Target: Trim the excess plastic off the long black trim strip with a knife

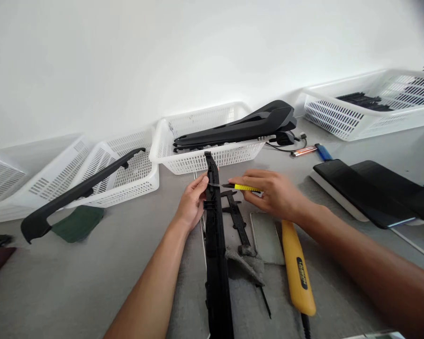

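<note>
A: What is the long black strip point(216, 245) made of?
B: Matt black moulded plastic, ribbed along its edge; the small knife point(245, 188) has a glossy yellow plastic body.

A: And the surroundings?
B: Baskets point(198, 162) of white perforated plastic, slightly glossy; a smooth, matt grey table point(74, 282); a rough grey cloth point(245, 263); a yellow tool point(298, 273) with a smooth plastic handle; glossy black screens point(360, 188).

Grey bench point(92, 282), white baskets point(205, 141), yellow tool point(298, 273), poss. caliper point(236, 216)
</note>
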Demonstrator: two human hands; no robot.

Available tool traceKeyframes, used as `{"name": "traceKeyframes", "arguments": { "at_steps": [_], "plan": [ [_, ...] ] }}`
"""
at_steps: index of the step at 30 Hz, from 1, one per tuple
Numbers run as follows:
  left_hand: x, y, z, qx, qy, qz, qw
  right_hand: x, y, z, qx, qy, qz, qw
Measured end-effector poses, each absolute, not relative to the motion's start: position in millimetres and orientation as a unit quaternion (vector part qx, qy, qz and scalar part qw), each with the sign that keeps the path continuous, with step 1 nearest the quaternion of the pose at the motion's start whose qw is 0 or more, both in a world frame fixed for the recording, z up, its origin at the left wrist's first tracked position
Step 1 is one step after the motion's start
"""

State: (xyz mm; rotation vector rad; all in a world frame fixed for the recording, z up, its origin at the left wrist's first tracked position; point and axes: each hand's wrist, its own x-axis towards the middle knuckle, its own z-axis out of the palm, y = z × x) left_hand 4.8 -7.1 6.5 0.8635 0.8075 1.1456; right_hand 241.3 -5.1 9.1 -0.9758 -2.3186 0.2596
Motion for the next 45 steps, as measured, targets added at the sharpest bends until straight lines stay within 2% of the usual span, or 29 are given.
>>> {"name": "traceKeyframes", "arguments": {
  "at_steps": [7, 17, 26, 30, 45],
  "plan": [
    [4.5, -5.2, 2.9, 0.384, 0.342, 0.548, 0.66, 234.0, -19.2, 24.6, -0.31, -0.896, 0.139, 0.286],
    [0.7, -2.9, 0.6, 0.38, 0.348, 0.536, 0.669, 232.6, -13.9, 23.6, -0.369, -0.861, 0.207, 0.281],
    [-0.8, -5.8, 4.4, 0.381, 0.338, 0.485, 0.711, 237.4, -1.9, 12.9, -0.44, -0.804, 0.122, 0.382],
    [1.2, -6.4, 1.8, 0.405, 0.355, 0.452, 0.711, 237.5, -1.3, 11.8, -0.44, -0.802, 0.117, 0.385],
    [4.5, -7.2, 4.3, 0.374, 0.363, 0.488, 0.7, 238.9, -4.7, 13.4, -0.417, -0.821, 0.106, 0.375]
  ]
}}
